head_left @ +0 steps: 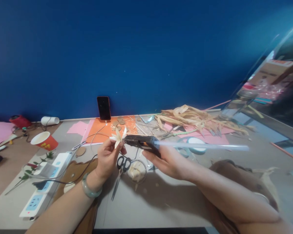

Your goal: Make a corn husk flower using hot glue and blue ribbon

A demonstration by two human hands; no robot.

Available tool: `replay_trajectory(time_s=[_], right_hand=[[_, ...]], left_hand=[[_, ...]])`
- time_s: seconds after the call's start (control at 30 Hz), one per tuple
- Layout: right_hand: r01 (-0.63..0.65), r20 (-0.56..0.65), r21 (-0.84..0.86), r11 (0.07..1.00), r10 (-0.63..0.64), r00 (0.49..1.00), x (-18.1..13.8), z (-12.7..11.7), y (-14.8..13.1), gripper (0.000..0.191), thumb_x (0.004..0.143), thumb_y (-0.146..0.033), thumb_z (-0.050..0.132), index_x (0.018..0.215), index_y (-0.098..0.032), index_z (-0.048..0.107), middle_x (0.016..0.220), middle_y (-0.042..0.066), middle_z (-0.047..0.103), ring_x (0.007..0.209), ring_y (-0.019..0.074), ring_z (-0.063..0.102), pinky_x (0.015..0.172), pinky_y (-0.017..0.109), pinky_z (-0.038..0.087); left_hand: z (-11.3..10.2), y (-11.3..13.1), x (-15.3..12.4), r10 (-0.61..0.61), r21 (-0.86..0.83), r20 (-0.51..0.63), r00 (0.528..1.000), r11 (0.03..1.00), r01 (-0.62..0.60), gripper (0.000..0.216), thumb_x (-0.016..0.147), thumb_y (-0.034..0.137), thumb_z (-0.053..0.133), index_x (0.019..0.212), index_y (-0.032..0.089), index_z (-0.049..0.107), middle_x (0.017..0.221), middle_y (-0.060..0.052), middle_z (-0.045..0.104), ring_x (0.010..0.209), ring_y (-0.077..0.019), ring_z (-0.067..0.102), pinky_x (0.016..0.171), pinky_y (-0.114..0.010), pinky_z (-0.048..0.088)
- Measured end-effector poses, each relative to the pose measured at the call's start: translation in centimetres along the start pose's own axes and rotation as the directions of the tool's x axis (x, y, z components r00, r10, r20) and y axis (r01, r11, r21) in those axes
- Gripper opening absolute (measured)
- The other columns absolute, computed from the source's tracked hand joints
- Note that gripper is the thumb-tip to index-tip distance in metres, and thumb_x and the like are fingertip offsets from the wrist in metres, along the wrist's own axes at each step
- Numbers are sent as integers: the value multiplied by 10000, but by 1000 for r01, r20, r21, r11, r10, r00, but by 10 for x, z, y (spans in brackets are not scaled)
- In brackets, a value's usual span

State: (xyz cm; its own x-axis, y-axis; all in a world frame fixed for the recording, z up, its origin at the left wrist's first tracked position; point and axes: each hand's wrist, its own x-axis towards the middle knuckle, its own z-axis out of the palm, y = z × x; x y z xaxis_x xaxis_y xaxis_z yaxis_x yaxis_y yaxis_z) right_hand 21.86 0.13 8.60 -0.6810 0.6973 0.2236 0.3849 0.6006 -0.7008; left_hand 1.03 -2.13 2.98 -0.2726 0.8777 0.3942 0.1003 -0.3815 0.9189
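Flower [118, 137] sits pinched in the left hand [107, 159], the right hand [170, 162] closed around a glue gun [143, 141].

"How is the left hand [107, 160] held?"

"It is curled into a pinch, and the left forearm [63, 208] is slanted up from the lower edge of the view."

"And how is the right hand [172, 161] posed?"

"It is wrapped in a grip near the left one; the right forearm [217, 190] is stretched in from the lower right."
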Motion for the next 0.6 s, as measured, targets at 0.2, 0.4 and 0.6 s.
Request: replay_trajectory(time_s=[0.2,0.4,0.6], right_hand=[[-20,16,-40,999,20,1000,-1,1,1,313,958,-351,401,1138,-173,586,927,61,659,807,183,592,732,297,479],[-45,-8,-119,992,44,999,-1,3,5,292,951,-387,400,845,-163,554,640,-4,511,544,109,417,504,239,351],[-35,-12,-104,994,34,999,0,3,6,282,950,-378,395,789,-174,504,585,-31,428,497,88,331,452,228,280]], left_hand=[[0,-1,0,-36,-27,-9,999,999,36,269,802,363,677,653,170,561,527,11,613,488,-101,565,512,-220,458],[1,-1,0,-62,-47,-4,998,997,62,282,789,386,686,656,169,565,530,4,623,480,-103,569,500,-218,453],[2,2,1,-64,-49,-1,998,997,64,289,787,396,686,654,170,564,524,6,616,478,-102,561,499,-221,453]])
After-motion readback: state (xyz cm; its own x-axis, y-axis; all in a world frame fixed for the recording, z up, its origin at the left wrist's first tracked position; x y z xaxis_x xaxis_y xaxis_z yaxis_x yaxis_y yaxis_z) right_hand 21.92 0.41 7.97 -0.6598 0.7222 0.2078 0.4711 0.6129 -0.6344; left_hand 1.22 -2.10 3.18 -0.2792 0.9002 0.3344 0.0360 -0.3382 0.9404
